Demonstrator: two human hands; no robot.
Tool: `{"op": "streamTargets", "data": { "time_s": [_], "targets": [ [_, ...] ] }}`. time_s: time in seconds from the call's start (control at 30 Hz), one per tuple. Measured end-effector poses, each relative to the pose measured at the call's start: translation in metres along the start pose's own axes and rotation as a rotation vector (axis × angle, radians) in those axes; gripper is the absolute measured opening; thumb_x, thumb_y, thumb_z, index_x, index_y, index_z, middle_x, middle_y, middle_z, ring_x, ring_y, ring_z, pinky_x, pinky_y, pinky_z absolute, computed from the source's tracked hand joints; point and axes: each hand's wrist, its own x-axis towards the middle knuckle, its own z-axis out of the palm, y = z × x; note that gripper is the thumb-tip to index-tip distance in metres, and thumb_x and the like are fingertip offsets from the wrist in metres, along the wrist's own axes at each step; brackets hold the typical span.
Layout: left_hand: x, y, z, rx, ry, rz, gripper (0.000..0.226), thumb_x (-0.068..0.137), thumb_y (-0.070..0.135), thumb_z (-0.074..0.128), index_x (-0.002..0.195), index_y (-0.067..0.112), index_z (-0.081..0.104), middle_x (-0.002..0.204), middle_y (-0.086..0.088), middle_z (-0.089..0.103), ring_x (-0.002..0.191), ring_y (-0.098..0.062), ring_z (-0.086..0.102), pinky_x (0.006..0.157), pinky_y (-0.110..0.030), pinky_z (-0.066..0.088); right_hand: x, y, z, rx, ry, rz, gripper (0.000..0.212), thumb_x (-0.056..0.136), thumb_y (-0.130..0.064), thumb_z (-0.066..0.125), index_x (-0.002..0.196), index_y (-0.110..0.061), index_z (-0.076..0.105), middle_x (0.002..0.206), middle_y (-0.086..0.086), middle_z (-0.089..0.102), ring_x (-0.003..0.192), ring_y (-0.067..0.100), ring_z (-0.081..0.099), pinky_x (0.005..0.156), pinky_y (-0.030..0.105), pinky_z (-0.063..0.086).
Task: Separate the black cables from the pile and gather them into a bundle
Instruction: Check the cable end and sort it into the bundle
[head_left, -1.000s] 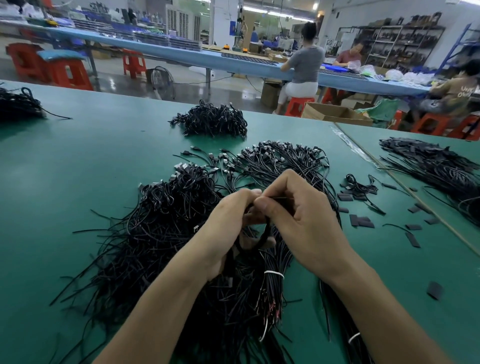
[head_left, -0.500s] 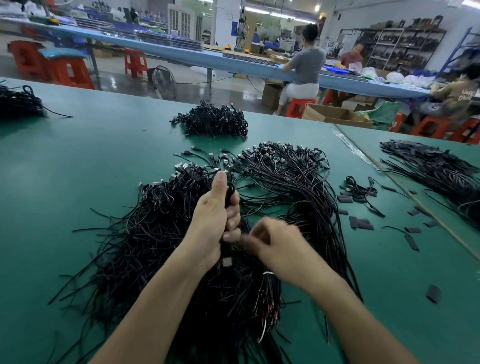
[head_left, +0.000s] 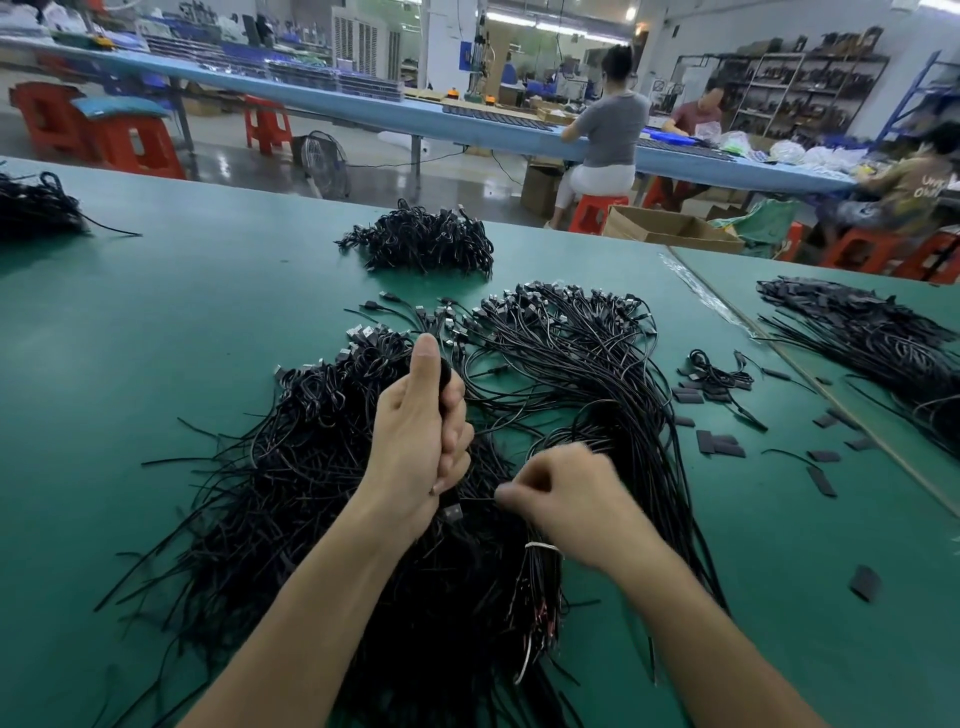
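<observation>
The big pile of thin black cables (head_left: 291, 483) sprawls over the green-topped table (head_left: 156, 322), glossy strands fanning out to small silver-tipped plugs at the far ends (one bunch cinched by a white tie (head_left: 540, 545)). The left hand (head_left: 421, 436) is clenched round a slim bundle of black cables (head_left: 448, 375), upright above the pile, thumb raised. The right hand (head_left: 566, 499), just beside it, has curled fingers but is blurred; whether it pinches a strand I cannot tell.
</observation>
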Motion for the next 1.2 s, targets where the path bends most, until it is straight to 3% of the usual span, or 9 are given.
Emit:
{"op": "streamTargets", "data": {
  "time_s": [0.13,0.23,0.43,0.83,0.93,0.97,1.03,1.13,1.2],
  "targets": [
    [-0.003,0.002,0.009,0.118,-0.010,-0.039,0.066,0.082,0.075,0.028,0.049,0.022,0.048,0.044,0.006,0.030,0.033,-0.008,0.019,0.032,-0.016,0.019,0.006,-0.002,-0.026,0.323,0.481,-0.072,0.014,0.090,-0.035,0.069,0.078,-0.031,0.066,0.064,-0.009,0.069,0.061,0.000,0.066,0.061,0.018,0.050],
    [-0.004,-0.002,0.013,0.232,-0.055,-0.053,0.075,0.097,0.067,0.019,0.046,0.022,0.051,0.045,0.007,0.037,0.034,-0.008,0.022,0.034,-0.018,0.020,0.004,-0.015,-0.030,0.774,0.659,-0.114,0.010,0.093,-0.027,0.068,0.083,-0.023,0.069,0.070,-0.005,0.073,0.066,0.009,0.071,0.060,0.021,0.051],
    [-0.009,-0.004,0.021,0.257,-0.161,0.064,0.030,0.093,0.026,0.044,0.067,0.015,0.055,0.042,0.009,0.044,0.034,0.000,0.034,0.036,-0.012,0.028,-0.013,-0.040,-0.018,0.792,0.654,-0.380,0.014,0.092,-0.014,0.068,0.088,-0.028,0.070,0.079,-0.009,0.074,0.071,0.006,0.070,0.064,0.014,0.053],
    [-0.005,-0.009,0.015,0.119,0.066,0.130,0.033,0.092,0.048,0.044,0.101,0.020,0.060,0.051,0.007,0.044,0.035,-0.003,0.036,0.033,-0.016,0.026,-0.019,-0.035,-0.014,0.760,0.609,-0.242,0.009,0.093,-0.023,0.068,0.085,-0.021,0.071,0.073,-0.006,0.073,0.061,0.008,0.068,0.057,0.017,0.052],
    [0.002,-0.008,0.004,0.336,0.163,-0.083,0.032,0.096,0.052,0.051,0.121,0.032,0.053,0.095,-0.022,0.061,0.076,-0.029,0.071,0.039,-0.021,0.049,-0.012,-0.022,-0.014,0.673,0.673,-0.139,0.009,0.092,-0.026,0.069,0.083,-0.025,0.069,0.072,-0.010,0.073,0.058,0.005,0.067,0.055,0.017,0.052],
    [0.003,-0.008,0.000,0.429,0.166,-0.130,0.042,0.095,0.054,0.052,0.132,0.035,0.047,0.112,-0.015,0.062,0.089,-0.030,0.070,0.049,-0.024,0.055,-0.009,-0.017,-0.014,0.611,0.681,-0.109,0.011,0.092,-0.026,0.069,0.082,-0.027,0.068,0.071,-0.010,0.072,0.058,0.004,0.067,0.056,0.019,0.054],
    [0.006,-0.007,-0.007,0.536,0.191,-0.117,0.050,0.093,0.058,0.052,0.139,0.041,0.038,0.103,0.000,0.057,0.072,-0.011,0.061,0.050,-0.027,0.051,-0.005,-0.007,-0.015,0.513,0.684,-0.054,0.011,0.093,-0.026,0.068,0.082,-0.027,0.067,0.067,-0.008,0.071,0.058,0.003,0.068,0.059,0.025,0.058],
    [0.010,-0.003,-0.011,0.430,0.229,-0.033,0.026,0.098,0.051,0.048,0.116,0.033,0.049,0.070,0.003,0.044,0.043,-0.003,0.035,0.045,-0.045,0.048,-0.001,0.003,-0.019,0.565,0.729,0.027,0.010,0.094,-0.026,0.067,0.084,-0.023,0.067,0.067,-0.006,0.071,0.056,0.005,0.068,0.058,0.027,0.056],
    [0.007,0.001,-0.008,0.305,0.179,0.008,0.022,0.102,0.042,0.044,0.090,0.024,0.049,0.053,0.010,0.036,0.037,-0.005,0.025,0.029,-0.026,0.029,0.003,0.003,-0.021,0.731,0.773,0.075,0.011,0.094,-0.026,0.066,0.086,-0.020,0.067,0.069,-0.007,0.072,0.055,0.007,0.067,0.055,0.022,0.050]
  ]
}}
